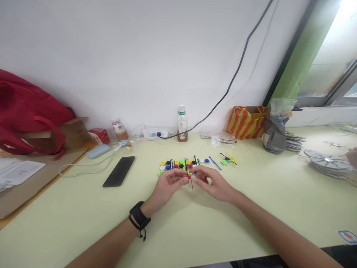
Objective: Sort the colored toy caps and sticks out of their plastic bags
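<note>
My left hand (170,183), with a black watch on the wrist, pinches a small red plastic piece between thumb and fingers. My right hand (214,183) comes from the other side, its thumb and finger closed at a thin red stick (192,185) that points down toward me. The two fingertips almost meet, and the exact join of the red parts is too small to make out. Just behind the hands lie small round plastic pieces (168,163) in several colours with thin sticks among them, partly hidden by my fingers. A blue stick (214,163) lies to their right.
More sticks with a green round piece (224,162) lie further right. A black phone (119,171) is at the left. A drink bottle (182,124) stands by the wall, near a hanging black cable (233,80). Stacked grey discs (329,163) and part of another person's hand (353,156) are far right.
</note>
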The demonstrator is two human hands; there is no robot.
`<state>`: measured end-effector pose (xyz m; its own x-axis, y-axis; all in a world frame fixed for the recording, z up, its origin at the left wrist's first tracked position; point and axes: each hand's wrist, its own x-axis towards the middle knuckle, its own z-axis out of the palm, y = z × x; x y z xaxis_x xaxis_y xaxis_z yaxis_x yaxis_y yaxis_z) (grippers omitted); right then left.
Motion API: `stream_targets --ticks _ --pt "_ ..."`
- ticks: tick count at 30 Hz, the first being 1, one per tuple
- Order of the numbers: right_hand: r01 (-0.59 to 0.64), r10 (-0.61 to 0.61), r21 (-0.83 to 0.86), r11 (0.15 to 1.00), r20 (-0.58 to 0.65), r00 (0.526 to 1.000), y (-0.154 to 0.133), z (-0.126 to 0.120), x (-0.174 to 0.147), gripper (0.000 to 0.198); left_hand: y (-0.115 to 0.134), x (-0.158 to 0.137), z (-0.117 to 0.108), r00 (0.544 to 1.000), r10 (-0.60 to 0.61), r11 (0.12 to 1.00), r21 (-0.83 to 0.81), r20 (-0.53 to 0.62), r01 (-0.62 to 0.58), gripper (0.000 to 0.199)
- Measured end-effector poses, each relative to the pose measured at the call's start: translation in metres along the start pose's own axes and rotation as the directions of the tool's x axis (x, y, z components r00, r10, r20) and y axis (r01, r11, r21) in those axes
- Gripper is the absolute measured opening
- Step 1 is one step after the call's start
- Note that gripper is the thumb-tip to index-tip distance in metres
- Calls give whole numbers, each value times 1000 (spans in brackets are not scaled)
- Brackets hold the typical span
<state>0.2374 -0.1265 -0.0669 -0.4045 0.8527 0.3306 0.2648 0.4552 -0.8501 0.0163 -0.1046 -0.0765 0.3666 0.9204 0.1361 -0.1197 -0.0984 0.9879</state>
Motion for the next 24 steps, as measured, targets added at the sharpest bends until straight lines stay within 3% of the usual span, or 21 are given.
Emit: stream_targets --ticks 9,11,13,17,19,24 --pt "92 -108 -226 970 -60 992 6 -4 -6 52 -4 2 -2 1000 -9 998 -62 -12 8 33" --pt "123 -150 -277 953 -77 986 5 -5 -7 44 -3 2 -1 1000 -13 997 -70 -12 12 33" --pt "124 -141 -278 953 -43 989 3 -5 -6 23 -3 2 -1 1000 -10 997 -71 -4 10 32" --pt "32 -22 -152 988 66 998 -1 -4 -1 51 -2 1 -1 1000 -5 998 -68 7 5 31" --pt "15 -12 -106 994 32 999 -2 -2 1 46 -3 1 -1 1000 1 998 -66 5 -1 30" --pt "13 -12 -25 1000 14 1000 -4 2 -1 13 -5 1 -1 1000 12 1000 -25 20 -12 29"
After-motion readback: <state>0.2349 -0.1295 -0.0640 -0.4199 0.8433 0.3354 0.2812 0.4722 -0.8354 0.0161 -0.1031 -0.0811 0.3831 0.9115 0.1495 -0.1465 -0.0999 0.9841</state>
